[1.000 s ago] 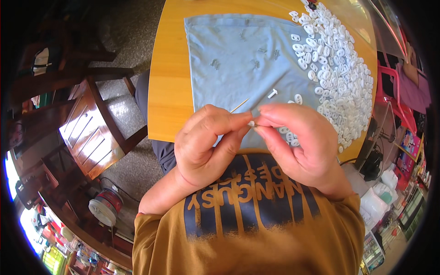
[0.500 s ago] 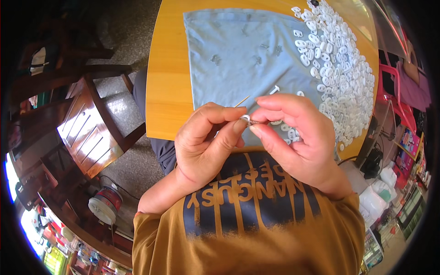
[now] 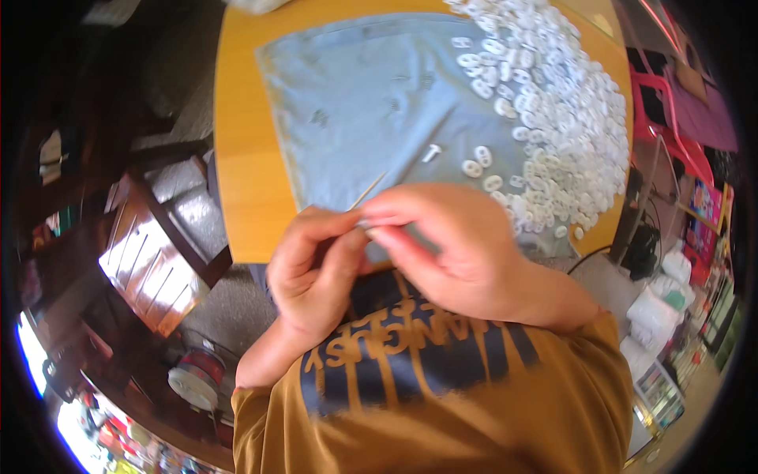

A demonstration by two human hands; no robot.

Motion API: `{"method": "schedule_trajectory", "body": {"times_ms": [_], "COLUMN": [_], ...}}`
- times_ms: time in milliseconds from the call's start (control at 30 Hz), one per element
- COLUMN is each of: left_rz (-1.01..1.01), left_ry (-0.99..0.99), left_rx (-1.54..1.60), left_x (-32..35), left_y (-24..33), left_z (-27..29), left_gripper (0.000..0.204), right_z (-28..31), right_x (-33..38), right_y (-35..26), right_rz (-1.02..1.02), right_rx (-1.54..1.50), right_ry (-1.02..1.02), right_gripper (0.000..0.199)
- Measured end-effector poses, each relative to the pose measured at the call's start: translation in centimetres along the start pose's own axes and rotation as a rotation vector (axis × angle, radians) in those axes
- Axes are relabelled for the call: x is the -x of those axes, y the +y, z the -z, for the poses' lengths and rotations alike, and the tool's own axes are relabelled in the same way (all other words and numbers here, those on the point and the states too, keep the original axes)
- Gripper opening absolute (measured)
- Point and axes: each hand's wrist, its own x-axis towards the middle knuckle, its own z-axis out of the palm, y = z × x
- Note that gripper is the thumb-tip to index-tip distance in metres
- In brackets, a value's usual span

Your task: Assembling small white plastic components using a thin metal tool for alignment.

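Note:
My left hand and my right hand meet fingertip to fingertip above the near edge of a round wooden table. Together they pinch a small white part, mostly hidden by the fingers. A thin pale stick pokes up and to the right from my left fingers. Under the hands lies a grey-blue cloth spread on the table. A big heap of small white plastic pieces covers the cloth's right side, with a few loose ones near my right hand.
A dark wooden chair stands left of the table. A red plastic chair and cables are at the right. A spool of tape lies on the floor at lower left. Shelves with packaged goods line the right edge.
Both hands stayed joined at the fingertips while the view shifted slightly. My right hand has come further over the left, hiding more of the small white part.

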Motion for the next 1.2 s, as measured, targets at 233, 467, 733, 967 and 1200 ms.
{"method": "schedule_trajectory", "body": {"times_ms": [233,467,733,967,1200], "left_rz": [0.157,0.136,0.215,0.226,0.208], "left_ry": [0.072,0.154,0.099,0.139,0.110], "left_rx": [0.032,0.189,0.201,0.208,0.248], "left_x": [2.8,1.5,1.1,1.3,0.9], "left_y": [-0.8,0.1,-0.3,-0.2,0.5], "left_z": [2.9,1.2,1.6,1.4,1.4], "left_gripper": [0.007,0.011,0.013,0.014,0.013], "right_z": [-2.8,2.1,7.3,7.3,7.3], "right_x": [0.7,1.0,1.6,1.6,1.2], "right_y": [0.9,2.7,5.0,5.9,3.4], "right_rz": [-0.011,0.131,0.087,0.095,-0.267], "right_rx": [-0.225,0.208,0.675,0.685,-0.082], "right_ry": [-0.090,0.104,-0.010,-0.119,-0.139], "right_gripper": [0.022,0.019,0.021,0.020,0.016]}}
